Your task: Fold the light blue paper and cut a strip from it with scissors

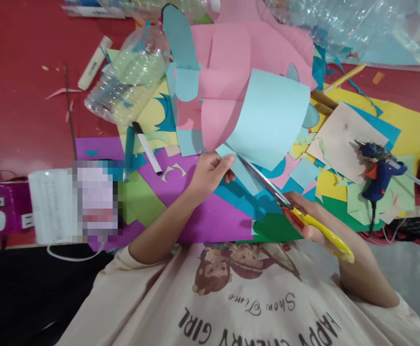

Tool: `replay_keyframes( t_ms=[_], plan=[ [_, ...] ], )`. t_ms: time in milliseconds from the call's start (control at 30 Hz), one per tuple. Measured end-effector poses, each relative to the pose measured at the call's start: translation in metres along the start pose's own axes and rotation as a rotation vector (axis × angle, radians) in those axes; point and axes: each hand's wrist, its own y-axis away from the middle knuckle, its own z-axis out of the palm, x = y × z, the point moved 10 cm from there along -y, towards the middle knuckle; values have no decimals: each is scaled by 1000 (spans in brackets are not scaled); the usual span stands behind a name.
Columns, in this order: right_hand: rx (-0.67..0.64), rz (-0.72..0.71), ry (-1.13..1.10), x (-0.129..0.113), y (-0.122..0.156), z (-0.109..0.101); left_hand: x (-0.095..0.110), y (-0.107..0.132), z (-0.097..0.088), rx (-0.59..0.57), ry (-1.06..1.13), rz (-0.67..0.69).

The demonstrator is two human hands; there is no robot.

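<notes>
Mid-cut: left hand (210, 170) pinches the blue paper (267, 120), right hand (309, 218) closed around scissors (296, 211), blades parted at its lower edge, needing a steady squeeze.

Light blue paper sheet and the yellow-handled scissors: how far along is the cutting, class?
Done: cut scraps of coloured paper already litter the red table. In hand: the left hand pinches the light blue paper sheet at its lower corner, while the right hand works the yellow-handled scissors, blades at that corner. Left: most of the sheet is uncut.
</notes>
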Motion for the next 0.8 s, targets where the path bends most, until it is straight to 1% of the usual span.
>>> replay_keyframes(
  t_ms=[100, 233, 433, 633, 800],
  plan=[
    [7, 68, -50, 2, -2, -1, 1, 1, 1, 1, -18, -18],
    [36, 100, -34, 1, -7, -4, 0, 1, 3, -17, -14, -36],
    [56, 84, -27, -4, -15, -5, 0, 1, 9, -80, -17, -1],
    [65, 41, -78, -5, -23, -2, -1, 2, 11, -98, -32, -12],
    [111, 87, -101, -4, -24, -3, -3, 1, 11, -101, -20, -26]
  ],
)
